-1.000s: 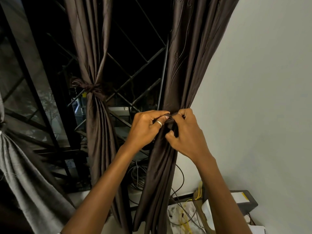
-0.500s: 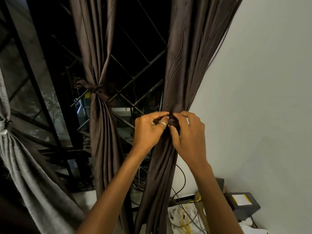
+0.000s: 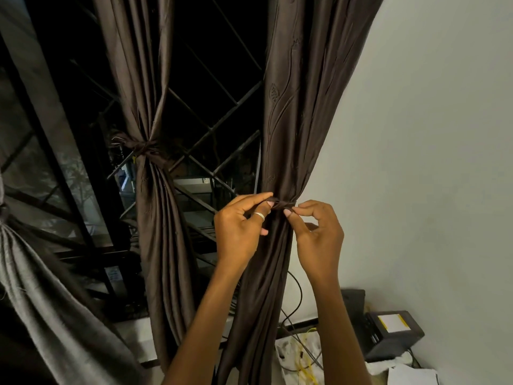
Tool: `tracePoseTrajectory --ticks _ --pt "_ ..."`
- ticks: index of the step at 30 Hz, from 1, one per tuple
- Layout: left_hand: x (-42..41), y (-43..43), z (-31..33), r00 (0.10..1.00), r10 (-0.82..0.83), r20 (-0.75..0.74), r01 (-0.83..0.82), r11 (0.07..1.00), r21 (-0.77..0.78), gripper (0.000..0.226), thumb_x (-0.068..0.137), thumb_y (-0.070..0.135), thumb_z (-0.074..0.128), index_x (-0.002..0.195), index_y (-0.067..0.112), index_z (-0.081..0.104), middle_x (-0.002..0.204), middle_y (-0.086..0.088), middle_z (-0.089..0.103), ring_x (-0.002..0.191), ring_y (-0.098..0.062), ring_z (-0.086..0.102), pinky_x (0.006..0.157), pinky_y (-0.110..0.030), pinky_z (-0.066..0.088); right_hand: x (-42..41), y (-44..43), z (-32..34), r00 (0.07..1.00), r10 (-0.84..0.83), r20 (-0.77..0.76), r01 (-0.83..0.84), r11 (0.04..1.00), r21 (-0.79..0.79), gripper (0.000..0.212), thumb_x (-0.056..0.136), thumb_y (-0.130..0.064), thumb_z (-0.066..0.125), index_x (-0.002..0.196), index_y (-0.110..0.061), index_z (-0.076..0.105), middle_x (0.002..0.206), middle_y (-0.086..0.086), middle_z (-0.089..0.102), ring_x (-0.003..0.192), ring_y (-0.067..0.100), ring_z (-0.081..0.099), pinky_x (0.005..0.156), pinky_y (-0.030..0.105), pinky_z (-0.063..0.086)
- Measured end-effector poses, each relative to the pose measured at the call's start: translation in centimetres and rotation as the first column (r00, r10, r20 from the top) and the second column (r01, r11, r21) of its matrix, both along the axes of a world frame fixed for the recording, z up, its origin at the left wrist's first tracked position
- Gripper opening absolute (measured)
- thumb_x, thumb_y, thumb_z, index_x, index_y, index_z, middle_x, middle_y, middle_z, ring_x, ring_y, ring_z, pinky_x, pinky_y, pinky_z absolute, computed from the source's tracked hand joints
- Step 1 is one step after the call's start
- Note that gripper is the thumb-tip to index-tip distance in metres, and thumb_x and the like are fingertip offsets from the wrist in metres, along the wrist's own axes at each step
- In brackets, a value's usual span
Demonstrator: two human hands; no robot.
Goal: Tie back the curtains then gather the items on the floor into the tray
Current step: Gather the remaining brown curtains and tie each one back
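Your left grip (image 3: 238,232) and right grip (image 3: 319,240) each pinch an end of the dark tie (image 3: 283,204) cinched round the brown curtain (image 3: 297,107) beside the wall (image 3: 416,162). The neighbouring curtain (image 3: 150,79) to its left hangs knotted at mid-height.

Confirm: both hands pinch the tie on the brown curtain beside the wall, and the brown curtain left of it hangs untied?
No. In the head view the left brown curtain is already cinched with a knot. Left hand and right hand do pinch the tie on the right brown curtain.
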State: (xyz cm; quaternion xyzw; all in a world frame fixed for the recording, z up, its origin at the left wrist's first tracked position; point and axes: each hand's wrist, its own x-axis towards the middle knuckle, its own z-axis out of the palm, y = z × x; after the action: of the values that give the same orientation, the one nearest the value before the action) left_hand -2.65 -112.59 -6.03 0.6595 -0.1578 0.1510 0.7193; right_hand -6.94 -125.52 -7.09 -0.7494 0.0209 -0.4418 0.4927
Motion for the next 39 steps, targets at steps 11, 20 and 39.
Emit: tracePoseTrajectory --ticks 11,20,39 --pt "1.1 1.6 -0.2 0.983 0.136 0.122 -0.149 0.984 0.101 0.019 0.089 0.014 0.074 0.105 0.023 0.079 0.096 0.021 0.072 0.077 -0.002 0.068 0.072 -0.034 0.061 -0.2 -1.4 0.9 0.989 -0.060 -0.135 0.076 0.990 0.116 0.017 0.092 -0.021 0.075 0.083 -0.032 0.067 0.086 -0.022 0.070 0.087 0.007 0.069 0.076 0.048 0.062" --pt "1.7 2.8 -0.3 0.983 0.153 0.105 -0.166 0.978 0.128 0.018 0.091 0.013 0.073 0.106 0.022 0.079 0.092 0.018 0.071 0.072 -0.010 0.069 0.066 -0.013 0.052 0.3 -1.4 1.0 0.985 -0.077 -0.151 0.097 0.987 0.126 0.014 0.093 -0.020 0.074 0.085 -0.029 0.066 0.085 -0.016 0.070 0.070 0.010 0.071 0.075 0.045 0.062" --pt "2.2 1.8 -0.7 0.994 0.075 -0.078 -0.072 0.997 0.038 0.016 0.096 0.023 0.068 0.111 0.025 0.073 0.080 0.001 0.073 0.071 -0.017 0.070 0.063 -0.028 0.058 1.9 -1.2 -0.3 0.969 0.046 -0.245 0.016 0.970 0.243 0.002 0.093 -0.022 0.073 0.094 -0.023 0.071 0.086 -0.014 0.073 0.079 0.010 0.072 0.080 0.043 0.063"
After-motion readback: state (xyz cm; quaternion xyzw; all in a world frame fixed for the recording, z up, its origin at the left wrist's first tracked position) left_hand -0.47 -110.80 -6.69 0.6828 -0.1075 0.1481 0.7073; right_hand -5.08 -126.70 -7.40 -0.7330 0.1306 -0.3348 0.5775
